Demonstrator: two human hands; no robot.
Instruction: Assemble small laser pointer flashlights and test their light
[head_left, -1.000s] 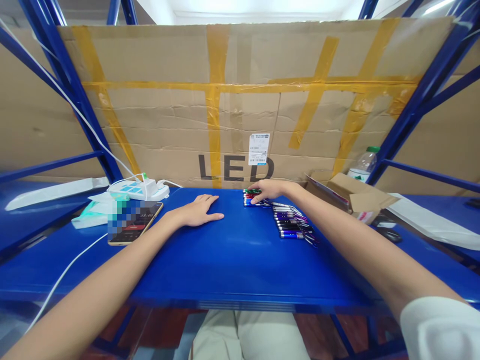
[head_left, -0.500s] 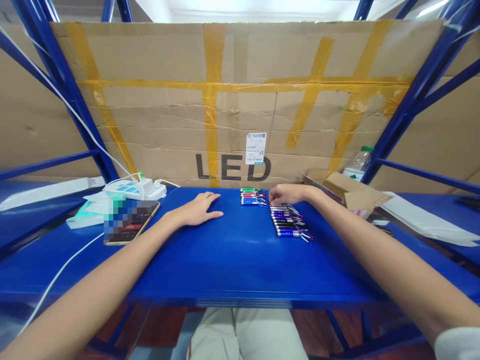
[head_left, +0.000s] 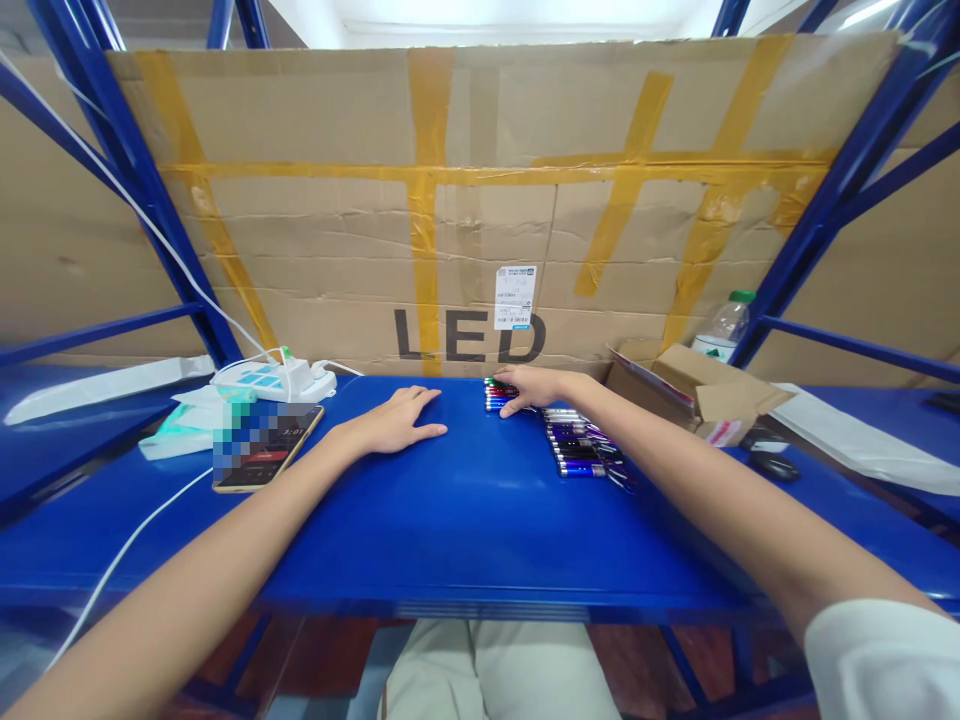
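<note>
My left hand [head_left: 399,420] lies flat and open on the blue table [head_left: 465,520], holding nothing. My right hand [head_left: 531,387] reaches to the back of the table. Its fingers are curled down over a short row of small keychain flashlights [head_left: 495,398] with red, green and blue bodies, pinching one at the row's right end. Just right of that hand a longer row of purple, black and blue flashlights [head_left: 581,448] lies side by side.
A phone [head_left: 266,448] lies at the left with a white power strip [head_left: 274,380], a cable and a teal packet [head_left: 187,425] behind it. An open cardboard box [head_left: 701,395] and a plastic bottle [head_left: 724,328] stand at the right. A large cardboard sheet marked LED [head_left: 469,335] forms the back wall.
Half a second ago my right hand was at the top of the longer row; it has moved left onto the short row. My left hand has stayed put.
</note>
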